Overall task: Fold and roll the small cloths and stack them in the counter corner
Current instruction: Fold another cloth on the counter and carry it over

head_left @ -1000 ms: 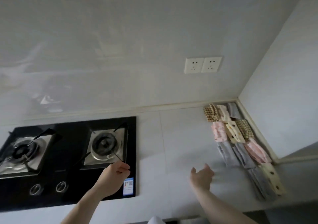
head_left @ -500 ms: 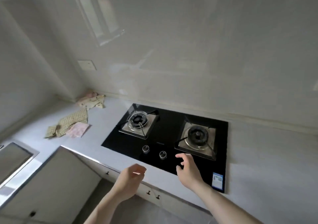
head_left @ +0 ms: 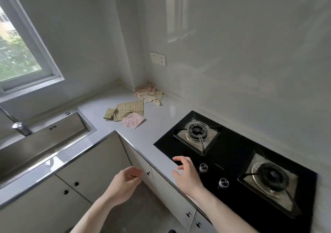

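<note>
Cloths lie unfolded on the grey surface [head_left: 157, 125], in the far corner between the sink and the hob. We see a yellow checked cloth [head_left: 129, 110] spread flat, with a smaller folded piece of the same pattern [head_left: 109, 113] just beside its left edge. A pink cloth [head_left: 134, 122] lies partly under the checked one, at its near right corner. Further back, touching the wall corner, there is a crumpled cream cloth with dots [head_left: 149, 95], and perhaps one more pinkish piece behind it, but the view there is too small for us to be sure.

Both hands are well apart from the cloths and hold nothing. The left hand [head_left: 123, 185] hangs in front of the cabinet doors [head_left: 86, 170], below the surface edge, with fingers loosely curled. The right hand [head_left: 187, 176] hovers over the near left corner of the black gas hob [head_left: 232, 154], fingers relaxed and spread a little, just beside the two knobs [head_left: 203, 167].

The steel sink [head_left: 41, 143] with its tap [head_left: 19, 127] is at the left, under the window [head_left: 21, 53]. A wall socket [head_left: 158, 58] sits above the cloth corner.
</note>
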